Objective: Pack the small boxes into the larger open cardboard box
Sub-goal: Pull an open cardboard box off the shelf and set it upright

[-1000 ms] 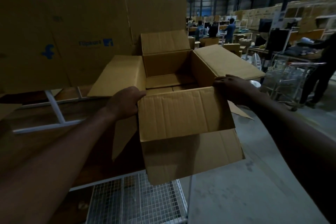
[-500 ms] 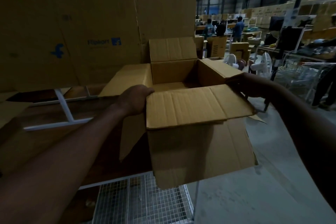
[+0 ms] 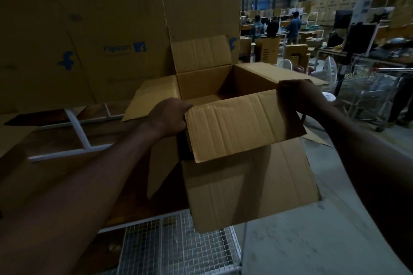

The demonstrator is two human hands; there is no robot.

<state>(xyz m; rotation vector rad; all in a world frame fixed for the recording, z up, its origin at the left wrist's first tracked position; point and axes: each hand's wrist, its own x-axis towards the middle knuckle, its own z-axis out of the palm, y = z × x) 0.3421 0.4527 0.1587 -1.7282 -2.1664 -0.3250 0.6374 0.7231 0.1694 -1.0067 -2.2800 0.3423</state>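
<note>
A large open cardboard box point(image 3: 245, 185) is held in the air in front of me, with its four flaps spread out. My left hand point(image 3: 167, 116) grips the box's near left corner, fingers curled over the rim. My right hand point(image 3: 297, 94) grips the near right corner beside the right flap. The near flap point(image 3: 241, 125) folds down toward me. The inside of the box looks empty as far as I can see. No small boxes are in view.
Big flat printed cardboard sheets point(image 3: 93, 42) stand behind on a white frame point(image 3: 78, 131). A wire-mesh shelf point(image 3: 178, 250) lies below the box. At the right stand a metal trolley point(image 3: 371, 96) and white fans point(image 3: 330, 71). People point(image 3: 292, 24) work at distant tables.
The box has risen and tipped more level, and my right hand has slid along to the near right corner. The view has swung slightly to the left.
</note>
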